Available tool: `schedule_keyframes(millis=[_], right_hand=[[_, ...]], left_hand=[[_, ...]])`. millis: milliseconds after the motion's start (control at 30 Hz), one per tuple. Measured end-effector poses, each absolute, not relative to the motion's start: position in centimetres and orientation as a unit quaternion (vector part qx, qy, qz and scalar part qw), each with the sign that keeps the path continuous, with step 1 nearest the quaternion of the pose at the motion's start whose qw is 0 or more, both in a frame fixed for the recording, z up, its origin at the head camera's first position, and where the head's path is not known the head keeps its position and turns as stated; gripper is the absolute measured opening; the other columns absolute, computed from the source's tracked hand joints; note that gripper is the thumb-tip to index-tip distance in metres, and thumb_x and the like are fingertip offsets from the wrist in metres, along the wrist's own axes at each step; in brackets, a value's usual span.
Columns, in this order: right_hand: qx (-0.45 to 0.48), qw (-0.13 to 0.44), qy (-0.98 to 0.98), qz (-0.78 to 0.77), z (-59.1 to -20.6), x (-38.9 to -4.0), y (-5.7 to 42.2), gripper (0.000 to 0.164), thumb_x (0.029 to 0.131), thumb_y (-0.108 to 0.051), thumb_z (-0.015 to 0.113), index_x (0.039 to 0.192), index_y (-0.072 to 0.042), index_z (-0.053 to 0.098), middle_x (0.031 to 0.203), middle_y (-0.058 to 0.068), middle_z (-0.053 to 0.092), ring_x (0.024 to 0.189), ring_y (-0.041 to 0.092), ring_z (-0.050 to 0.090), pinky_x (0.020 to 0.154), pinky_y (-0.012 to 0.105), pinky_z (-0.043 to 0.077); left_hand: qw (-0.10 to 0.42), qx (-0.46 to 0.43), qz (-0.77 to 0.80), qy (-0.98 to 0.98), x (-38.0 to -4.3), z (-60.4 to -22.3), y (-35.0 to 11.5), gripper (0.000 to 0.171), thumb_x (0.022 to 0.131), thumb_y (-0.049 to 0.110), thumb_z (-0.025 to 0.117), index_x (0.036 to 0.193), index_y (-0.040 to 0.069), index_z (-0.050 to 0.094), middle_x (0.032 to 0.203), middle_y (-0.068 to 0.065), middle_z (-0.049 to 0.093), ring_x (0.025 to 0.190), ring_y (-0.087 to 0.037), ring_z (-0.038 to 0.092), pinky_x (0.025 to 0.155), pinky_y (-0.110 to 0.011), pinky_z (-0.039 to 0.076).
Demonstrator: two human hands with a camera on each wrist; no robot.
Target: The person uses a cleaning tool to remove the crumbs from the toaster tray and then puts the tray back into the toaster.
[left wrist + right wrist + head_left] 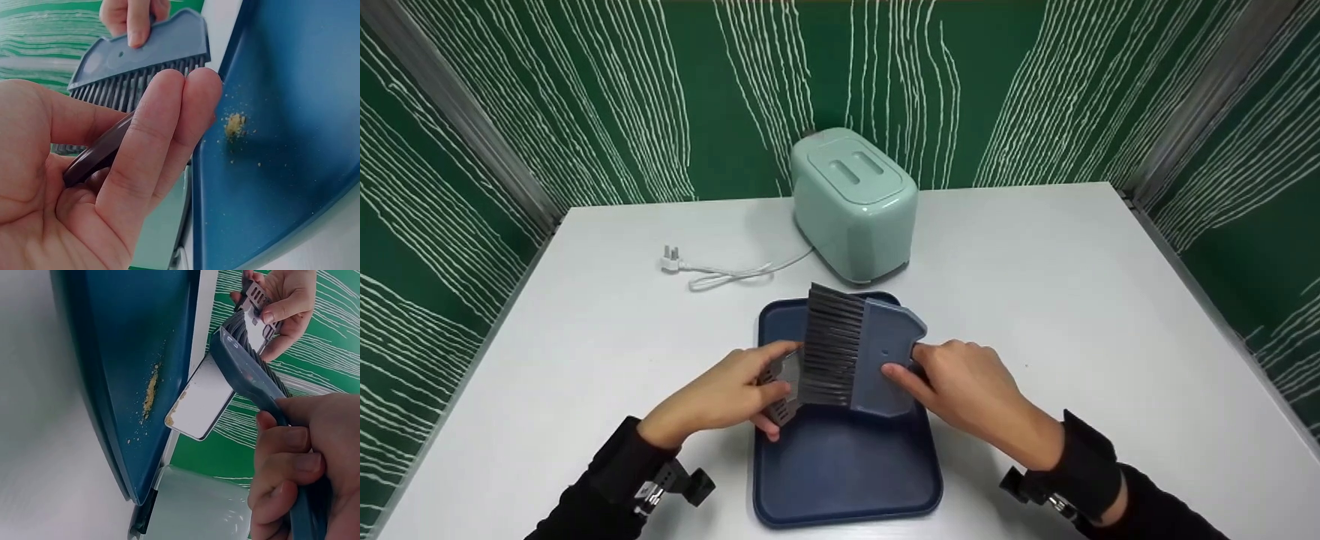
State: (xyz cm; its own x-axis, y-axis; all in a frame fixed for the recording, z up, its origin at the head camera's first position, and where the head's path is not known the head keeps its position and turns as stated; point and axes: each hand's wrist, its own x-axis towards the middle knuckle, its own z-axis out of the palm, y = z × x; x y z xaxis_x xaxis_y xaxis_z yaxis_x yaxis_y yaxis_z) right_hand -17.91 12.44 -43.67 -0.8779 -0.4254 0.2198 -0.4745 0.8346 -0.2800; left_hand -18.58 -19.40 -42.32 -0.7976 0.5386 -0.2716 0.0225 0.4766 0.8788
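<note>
Brush (887,367) hides much of the metal plate (201,402) in head view. L hand (727,394) grips plate's slotted end, thumb on top, over blue tray (847,480) w/ crumb pile (150,394); R hand (964,382) is curled rnd brush handle. Plate's flat, pale, w/ crumbs (173,417) at far end.

From the head cam the brush (889,356) blocks most of the gray slotted tray (786,384) plus a chunk of the blue tray (847,476). Brush handle (301,517) is half buried in the right hand (312,464). Crumbs (149,394) are too tiny to ID. Head view chops the sleeves (1166,510) around 7 and 4 o'clock, left wrist cam clips the blue tray at 3, right wrist cam the toaster (197,509) at 6.
</note>
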Motion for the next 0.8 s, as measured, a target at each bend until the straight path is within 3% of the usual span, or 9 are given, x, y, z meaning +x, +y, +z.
schedule_keyframes(millis=[167, 433, 800], right_hand=[[0.230, 0.076, -0.957, 0.157, -43.7, -18.1, 12.7, 0.051, 0.105, -0.047, 0.068, 0.066, -0.018, 0.050, 0.057, -0.007, 0.041, 0.050, 0.009, 0.041, 0.048, 0.027, 0.032], [0.226, 0.091, -0.960, 0.138, -43.9, -18.6, 13.2, 0.050, 0.105, -0.046, 0.067, 0.068, -0.016, 0.054, 0.056, -0.004, 0.044, 0.050, 0.012, 0.043, 0.046, 0.030, 0.034], [0.223, 0.145, -0.960, 0.091, -44.4, -19.0, 13.9, 0.050, 0.104, -0.042, 0.070, 0.066, -0.014, 0.053, 0.054, -0.001, 0.045, 0.046, 0.016, 0.046, 0.041, 0.035, 0.036]], left_hand=[[0.273, 0.171, 0.496, 0.806, -18.5, -42.1, -19.6, 0.060, 0.105, 0.004, 0.055, 0.163, 0.004, 0.040, 0.106, -0.022, 0.072, 0.067, -0.030, 0.079, 0.068, -0.041, 0.068], [0.276, 0.171, 0.498, 0.804, -18.4, -41.7, -19.9, 0.057, 0.106, 0.004, 0.056, 0.162, 0.006, 0.043, 0.101, -0.022, 0.071, 0.068, -0.028, 0.079, 0.071, -0.047, 0.068], [0.283, 0.172, 0.496, 0.803, -18.2, -41.2, -20.3, 0.057, 0.106, 0.005, 0.054, 0.162, 0.006, 0.042, 0.117, -0.028, 0.068, 0.071, -0.024, 0.078, 0.070, -0.040, 0.068]])
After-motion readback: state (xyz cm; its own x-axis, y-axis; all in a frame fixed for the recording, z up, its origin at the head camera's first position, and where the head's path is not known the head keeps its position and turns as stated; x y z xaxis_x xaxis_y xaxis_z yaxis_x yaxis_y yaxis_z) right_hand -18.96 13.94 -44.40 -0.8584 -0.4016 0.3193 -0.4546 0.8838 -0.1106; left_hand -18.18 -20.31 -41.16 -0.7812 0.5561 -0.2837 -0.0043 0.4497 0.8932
